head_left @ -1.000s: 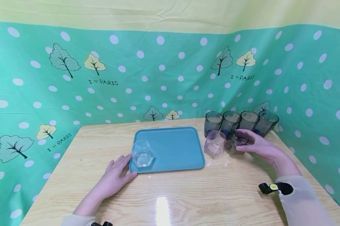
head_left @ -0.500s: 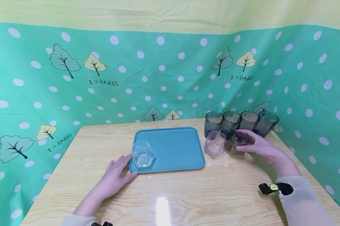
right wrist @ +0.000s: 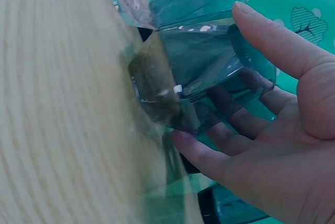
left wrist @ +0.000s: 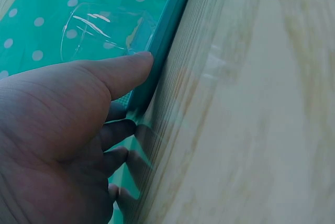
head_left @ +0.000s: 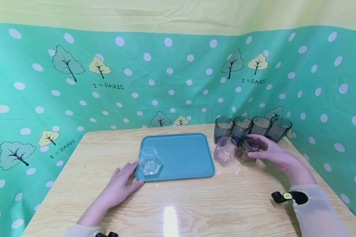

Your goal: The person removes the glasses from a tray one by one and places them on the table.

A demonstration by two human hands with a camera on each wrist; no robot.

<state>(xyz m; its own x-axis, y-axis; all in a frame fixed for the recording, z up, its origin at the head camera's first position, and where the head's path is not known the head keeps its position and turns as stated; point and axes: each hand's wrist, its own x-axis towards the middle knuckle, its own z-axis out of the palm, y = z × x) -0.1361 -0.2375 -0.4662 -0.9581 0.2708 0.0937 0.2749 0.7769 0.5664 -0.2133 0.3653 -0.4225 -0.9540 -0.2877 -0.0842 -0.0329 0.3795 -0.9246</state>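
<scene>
My right hand [head_left: 272,153] curls round a smoky grey faceted cup [head_left: 246,154], thumb on the near side and fingers behind. In the right wrist view this grey cup [right wrist: 183,67] stands on the table, with the thumb tip near its rim. My left hand [head_left: 121,184] rests at the near left corner of a blue tray [head_left: 180,156], its fingers loosely extended. The left thumb [left wrist: 128,69] lies against the tray's edge. On the tray's left end stands a clear cup with a hexagonal base [head_left: 150,163].
Left of the grey cup stands a pale purple faceted cup [head_left: 225,151]. Several tall dark grey glasses, such as the leftmost glass [head_left: 223,130], form a row behind them at the back right. A dotted green curtain [head_left: 172,79] encloses the wooden table [head_left: 201,207].
</scene>
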